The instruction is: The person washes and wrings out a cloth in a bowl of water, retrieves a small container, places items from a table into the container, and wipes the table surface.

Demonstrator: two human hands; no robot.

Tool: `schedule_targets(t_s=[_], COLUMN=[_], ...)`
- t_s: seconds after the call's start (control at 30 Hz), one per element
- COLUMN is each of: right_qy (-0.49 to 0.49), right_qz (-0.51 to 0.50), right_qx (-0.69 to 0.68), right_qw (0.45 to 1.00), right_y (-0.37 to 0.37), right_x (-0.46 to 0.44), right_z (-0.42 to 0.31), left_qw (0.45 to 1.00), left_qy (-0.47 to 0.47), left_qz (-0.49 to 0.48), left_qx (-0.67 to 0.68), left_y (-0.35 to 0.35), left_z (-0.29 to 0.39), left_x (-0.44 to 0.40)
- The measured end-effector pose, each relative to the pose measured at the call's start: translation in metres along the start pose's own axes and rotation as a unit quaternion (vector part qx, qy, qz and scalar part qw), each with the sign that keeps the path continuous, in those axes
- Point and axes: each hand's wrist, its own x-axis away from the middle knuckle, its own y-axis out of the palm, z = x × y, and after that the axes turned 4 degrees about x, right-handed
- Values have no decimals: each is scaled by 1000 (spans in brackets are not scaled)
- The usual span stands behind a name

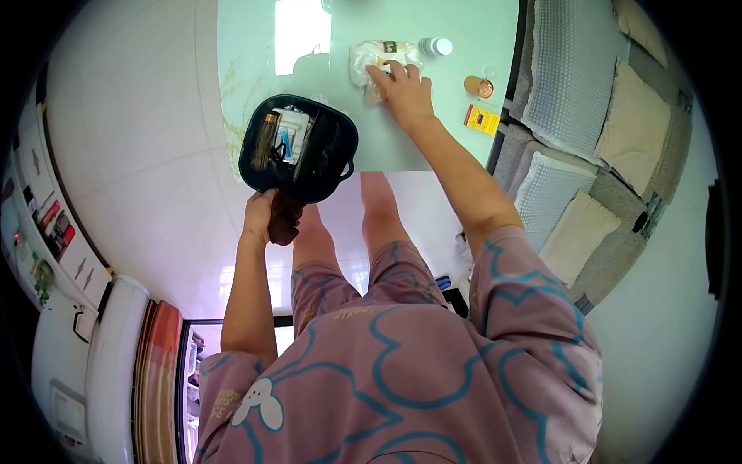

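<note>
- One dark basket (325, 183): 11 o'clock
- One plastic bag (362, 63): 12 o'clock
- One bottle (438, 46), one orange container (479, 87), one yellow box (481, 119): 1 o'clock
- Three cushions (635, 131): 2 to 3 o'clock

We cannot see all the fingertips of the left hand (260, 218), tucked by the dark bin (349, 143) and a bunched brown cloth (284, 223), so its grip stays unclear to us. The bin's floor lies hidden from us under its jumbled contents. The right hand (408, 94) covers part of the plastic bag (362, 60), whose print we find too small to read, as is that on the yellow-and-red box (482, 119). We lose the far end of the table (386, 147) past the top edge, the shirt (425, 359) at the bottom, and the lower legs (379, 203) beneath the tabletop.
</note>
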Motion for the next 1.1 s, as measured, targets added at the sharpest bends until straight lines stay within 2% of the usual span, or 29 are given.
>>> schedule_targets(t_s=[0.07, 0.2, 0.27, 0.3, 0.37, 0.4, 0.43, 0.47, 0.5, 0.53, 0.57, 0.63, 0.7, 0.73, 0.8, 0.83, 0.9, 0.93, 1.0, 1.03, 1.1], right_qy=[-23, -8, -13, -12, 78, 79, 238, 387, 388, 392, 371, 382, 376, 379, 375, 374, 391, 390, 295, 295, 222], right_qz=[-55, -57, 168, 168, 255, 255, 225, 185, 183, 69, -48, -36, -69, -69, -22, -22, 57, 56, 46, 46, -101], right_qx=[-6, -59, -21, -22, -167, -166, -271, -366, -367, -566, -730, -716, -678, -678, -724, -723, -746, -747, -830, -829, -722], right_qw=[998, 997, 986, 986, 949, 949, 905, 826, 826, 722, 573, 583, 627, 626, 579, 580, 536, 536, 472, 473, 648], right_y=[-3, -12, -13, -19, -33, -29, -20, -12, 1, 16, 25, 30, 33, 33, 29, 24, 12, 2, -17, -27, -42], right_x=[-3, 3, 15, 22, 33, 36, 39, 44, 45, 43, 40, 38, 36, 41, 54, 62, 86, 98, 114, 114, 107], right_z=[5, 3, -1, -3, -5, -3, -3, -4, 4, 20, 29, 27, 29, 26, 17, 15, 4, -2, -9, -13, -29], left_qw=[999, 999, 999, 999, 996, 996, 995, 994, 994, 994, 995, 994, 993, 991, 987, 990, 993, 994, 994, 995, 994], left_qy=[11, -45, -39, -39, -73, -73, -78, -82, -84, -87, -89, -90, -95, -113, -131, -113, -94, -91, -88, -88, -89], left_qz=[23, -12, -17, -18, -58, -58, -67, -74, -71, -57, -44, -53, -61, -72, -87, -81, -73, -61, -49, -49, -57], left_qx=[-28, 2, -13, -15, 9, 8, 11, 13, 12, 16, 20, 22, 24, 24, 24, 23, 24, 28, 31, 24, 15], left_y=[2, -12, -10, -13, -22, -22, -24, -26, -29, -30, -31, -28, -30, -33, -32, -30, -31, -33, -37, -36, -27], left_z=[2, -5, -5, -6, -12, -13, -13, -14, -15, -15, -15, -12, -12, -12, -12, -13, -15, -17, -17, -16, -11], left_x=[-3, -20, -19, -22, -34, -36, -37, -38, -40, -42, -44, -40, -40, -42, -45, -43, -42, -45, -47, -45, -37])
